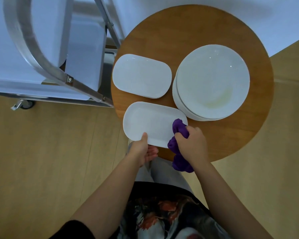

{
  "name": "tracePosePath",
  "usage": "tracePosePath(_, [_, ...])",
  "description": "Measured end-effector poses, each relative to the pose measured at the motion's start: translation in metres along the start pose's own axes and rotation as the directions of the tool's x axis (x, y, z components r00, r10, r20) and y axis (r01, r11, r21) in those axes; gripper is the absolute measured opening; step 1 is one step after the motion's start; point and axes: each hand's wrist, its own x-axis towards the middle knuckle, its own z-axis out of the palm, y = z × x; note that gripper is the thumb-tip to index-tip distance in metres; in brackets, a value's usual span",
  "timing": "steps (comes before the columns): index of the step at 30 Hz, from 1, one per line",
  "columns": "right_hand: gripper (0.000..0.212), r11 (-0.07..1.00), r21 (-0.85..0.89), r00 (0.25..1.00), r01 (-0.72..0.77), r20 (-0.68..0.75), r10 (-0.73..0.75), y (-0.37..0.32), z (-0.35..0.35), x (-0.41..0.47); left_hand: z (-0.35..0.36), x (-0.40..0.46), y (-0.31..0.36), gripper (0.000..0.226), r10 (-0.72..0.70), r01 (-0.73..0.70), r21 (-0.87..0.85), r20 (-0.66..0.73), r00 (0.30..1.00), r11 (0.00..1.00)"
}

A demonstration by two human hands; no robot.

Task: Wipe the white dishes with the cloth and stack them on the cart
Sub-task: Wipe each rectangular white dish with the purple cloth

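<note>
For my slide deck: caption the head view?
Left hand steadies oblong dish; right hand wipes with purple cloth.

Single head-worn wide-angle view, looking almost straight down at close range, taking in the round surface (205, 28) ahead, the cart (47, 73) at left, and the wearer's forearms below.

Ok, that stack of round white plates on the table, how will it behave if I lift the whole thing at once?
The round plates look glazed and glossy, so probably slippery. Several are stacked, so likely heavy. Their edges sit slightly offset, so they may slide apart if tilted.
</note>
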Motion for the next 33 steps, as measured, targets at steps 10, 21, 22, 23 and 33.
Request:
tracePosePath(10, [0.004, 0.999, 0.032, 1.0, -0.007, -0.004, 0.007, -0.021, 0.007, 0.004, -0.034, -0.007, 0.049, 0.057, 0.021, -0.106, 0.447, 0.192, 0.981, 0.888])
tracePosePath(21, [0.006, 0.991, 0.094, 0.995, 0.099, -0.038, -0.096, -0.082, 0.032, 0.035, -0.077, 0.042, 0.17, 0.034, 0.773, -0.458, 0.82, 0.03, 0.634, 0.344])
tracePosePath(22, [0.006, 0.991, 0.099, 0.995, 0.091, -0.059, -0.085, -0.086, 0.032, 0.039, -0.078, 0.05, 0.179, 0.033, 0.799, -0.448, 0.831, 0.009, 0.601, 0.329])
tracePosePath(23, [0.006, 0.991, 0.109, 0.994, 0.079, -0.079, -0.071, -0.088, 0.032, 0.042, -0.079, 0.058, 0.188, 0.035, 0.809, -0.439, 0.841, 0.001, 0.587, 0.318])
tracePosePath(33, [0.02, 0.988, 0.153, 0.991, -0.002, -0.134, 0.023, -0.093, 0.034, 0.051, -0.082, 0.097, 0.219, 0.03, 0.755, -0.479, 0.863, 0.204, 0.623, 0.162])
